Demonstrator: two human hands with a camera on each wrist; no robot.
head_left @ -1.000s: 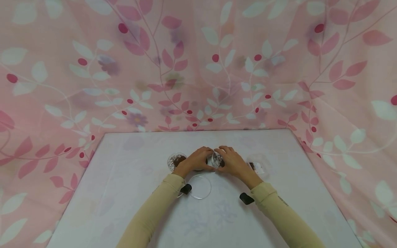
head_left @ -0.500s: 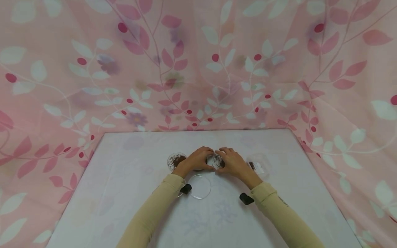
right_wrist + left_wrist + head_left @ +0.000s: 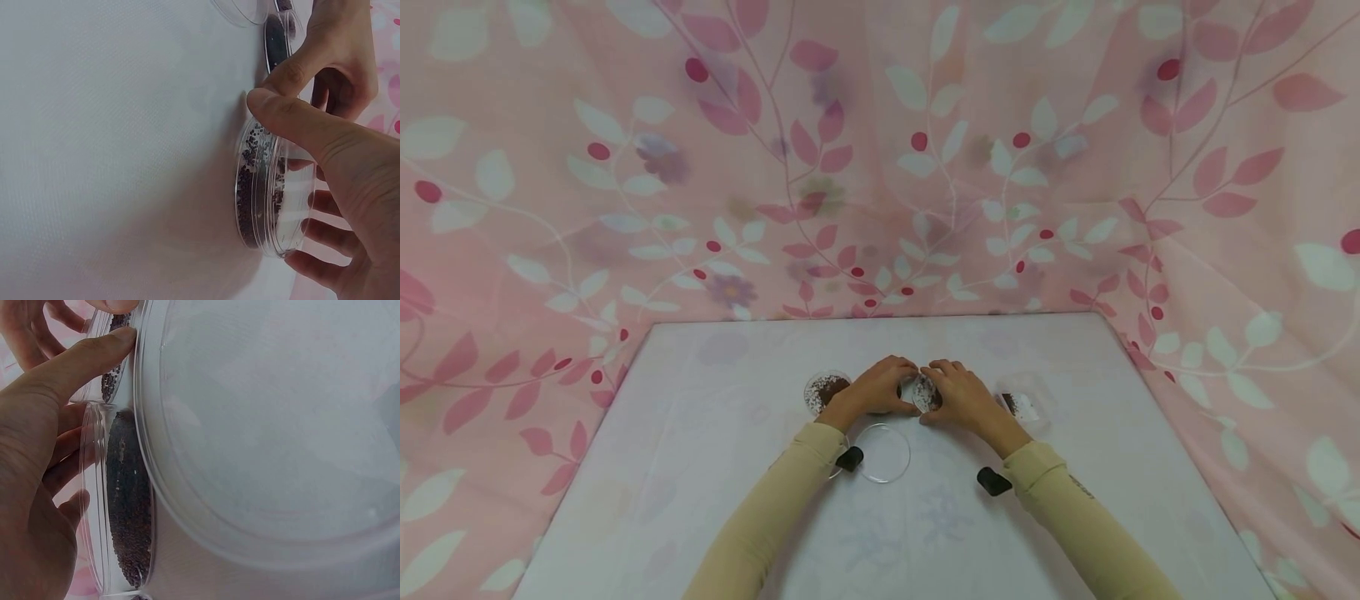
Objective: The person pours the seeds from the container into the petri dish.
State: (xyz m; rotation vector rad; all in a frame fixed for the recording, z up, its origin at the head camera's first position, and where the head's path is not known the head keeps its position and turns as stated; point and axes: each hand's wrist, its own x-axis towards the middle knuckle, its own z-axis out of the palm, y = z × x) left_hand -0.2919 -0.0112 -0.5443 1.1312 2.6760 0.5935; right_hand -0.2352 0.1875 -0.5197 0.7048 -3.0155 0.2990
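A clear round petri dish (image 3: 927, 392) with small dark grains stands between both hands. My right hand (image 3: 961, 396) grips it from the right, with thumb on the near rim and fingers (image 3: 331, 237) round the far side. My left hand (image 3: 877, 387) reaches in from the left; its thumb (image 3: 112, 347) lies on the same dish's edge, close to the right thumb (image 3: 265, 100). In the left wrist view, a second petri dish (image 3: 128, 500) of dark grains sits beside the left fingers. The left hand mostly hides that one in the head view.
A third petri dish (image 3: 826, 392) with brown grains stands left of the left hand. A clear round lid (image 3: 908, 454) lies in front, another partly hidden under the left sleeve. Right of the right hand is a clear container (image 3: 1024, 406) with dark and white contents.
The held petri dish looks narrower in the head view, turned slightly within the right hand. My right fingers and thumb have shifted a little; the left hand has stayed in place.
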